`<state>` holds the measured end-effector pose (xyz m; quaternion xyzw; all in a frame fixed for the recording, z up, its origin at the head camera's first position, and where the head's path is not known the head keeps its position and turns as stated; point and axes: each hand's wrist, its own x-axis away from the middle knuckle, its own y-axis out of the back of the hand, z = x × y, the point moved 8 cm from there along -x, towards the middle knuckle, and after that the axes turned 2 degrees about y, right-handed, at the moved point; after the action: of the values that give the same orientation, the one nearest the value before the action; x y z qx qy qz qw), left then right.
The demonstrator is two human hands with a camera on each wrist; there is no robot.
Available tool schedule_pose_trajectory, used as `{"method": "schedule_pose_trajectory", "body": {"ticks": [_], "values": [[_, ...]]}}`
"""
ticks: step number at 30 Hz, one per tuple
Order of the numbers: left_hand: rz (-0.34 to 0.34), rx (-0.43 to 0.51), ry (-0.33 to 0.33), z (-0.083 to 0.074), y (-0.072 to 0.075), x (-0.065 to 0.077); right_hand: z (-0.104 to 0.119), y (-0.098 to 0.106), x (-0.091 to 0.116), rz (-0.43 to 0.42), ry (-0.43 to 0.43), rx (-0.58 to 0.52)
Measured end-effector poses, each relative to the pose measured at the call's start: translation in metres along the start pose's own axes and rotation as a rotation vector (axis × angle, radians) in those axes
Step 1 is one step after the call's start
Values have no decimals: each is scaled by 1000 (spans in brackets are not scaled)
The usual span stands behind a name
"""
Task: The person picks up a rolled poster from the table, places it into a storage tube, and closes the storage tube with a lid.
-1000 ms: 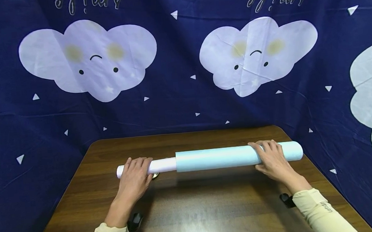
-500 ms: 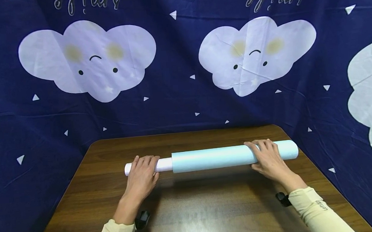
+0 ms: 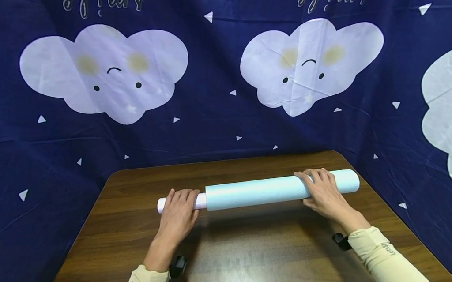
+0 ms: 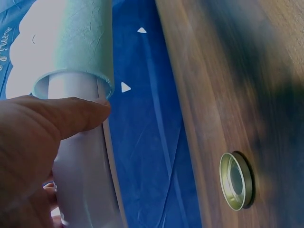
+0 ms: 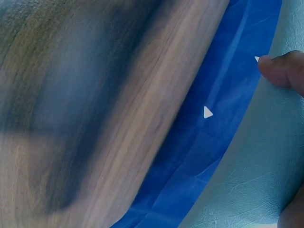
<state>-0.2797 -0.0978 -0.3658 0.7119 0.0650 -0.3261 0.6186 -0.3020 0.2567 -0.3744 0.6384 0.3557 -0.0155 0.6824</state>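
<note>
My left hand (image 3: 179, 213) grips a pale lilac rolled sheet (image 3: 201, 200), whose outer end sticks out left of the hand. Its other end runs inside a wider light blue tube (image 3: 258, 192). In the left wrist view, the thumb lies across the rolled sheet (image 4: 88, 175) right at the open mouth of the blue tube (image 4: 88, 42). My right hand (image 3: 324, 193) is wrapped round the tube's right part, thumb on the near side and fingers over the top. Both pieces are held level above the table, their shadow falling below.
A wooden table (image 3: 243, 254) lies beneath. On it, in the left wrist view, is a round gold-coloured metal lid (image 4: 236, 180), hidden from the head view. A dark blue cloth (image 3: 217, 128) with cloud prints hangs behind and at both sides.
My left hand has moved right, sliding the lilac roll deeper into the blue tube, so less of it shows. The tube and right hand have shifted slightly left.
</note>
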Motion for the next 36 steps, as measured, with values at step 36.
{"method": "schedule_pose_trajectory", "body": {"ticks": [36], "values": [[-12,-22,-43,-16,-7,-4,2,-1,1,-23,25,15]]}}
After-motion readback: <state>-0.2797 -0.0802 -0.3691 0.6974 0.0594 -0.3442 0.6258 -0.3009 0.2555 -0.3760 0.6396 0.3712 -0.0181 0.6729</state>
